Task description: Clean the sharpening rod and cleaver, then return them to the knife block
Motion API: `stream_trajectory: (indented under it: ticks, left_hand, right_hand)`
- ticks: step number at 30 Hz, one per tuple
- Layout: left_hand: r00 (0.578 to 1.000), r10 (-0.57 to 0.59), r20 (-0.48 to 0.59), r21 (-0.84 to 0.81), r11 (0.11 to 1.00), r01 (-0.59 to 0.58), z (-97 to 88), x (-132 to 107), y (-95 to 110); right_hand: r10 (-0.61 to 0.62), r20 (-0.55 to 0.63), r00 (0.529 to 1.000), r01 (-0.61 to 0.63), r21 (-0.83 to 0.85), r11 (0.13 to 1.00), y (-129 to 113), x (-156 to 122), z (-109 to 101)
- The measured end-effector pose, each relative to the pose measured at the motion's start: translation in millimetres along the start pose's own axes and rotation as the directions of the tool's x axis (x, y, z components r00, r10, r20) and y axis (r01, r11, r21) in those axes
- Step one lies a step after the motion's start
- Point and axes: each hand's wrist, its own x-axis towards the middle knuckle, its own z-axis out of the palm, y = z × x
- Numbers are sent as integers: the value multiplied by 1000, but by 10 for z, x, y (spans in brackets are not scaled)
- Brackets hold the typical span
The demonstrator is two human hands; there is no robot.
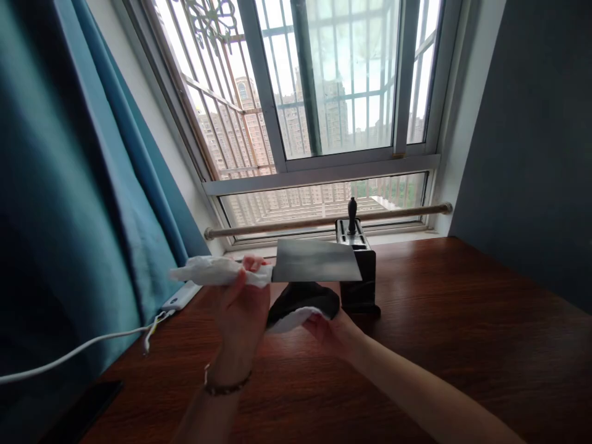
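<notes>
My left hand (243,308) is closed around the handle of a cleaver (317,262), which it holds level above the table. White, crumpled wrapping (215,271) covers the handle, and the wide grey blade points right. Just below the blade, my right hand (333,333) grips a black cloth (308,297) with a white layer along its underside. Its fingers are partly hidden by the cloth. Behind the blade tip stands a black knife block (363,280), with one dark knife handle (352,216) sticking up from its top.
The brown wooden table (435,333) reaches back to the window sill. A white power strip (182,297) with a white cable (78,357) lies at the left edge beside a blue curtain (124,216). A flat dark object (86,410) is at the lower left. A rail (296,227) crosses the window.
</notes>
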Motion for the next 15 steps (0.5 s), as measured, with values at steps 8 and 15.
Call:
stream_trajectory:
  ticks: [8, 15]
  left_hand:
    - [988, -155, -17, 54, 986, 156, 91, -620, 69]
    - [780, -625, 0, 405, 714, 571, -540, -1077, -107]
  right_hand:
    - [-111, -202, 973, 140, 136, 981, -136, -291, 348]
    - [-236, -411, 881, 208, -112, 972, -394, -694, -50]
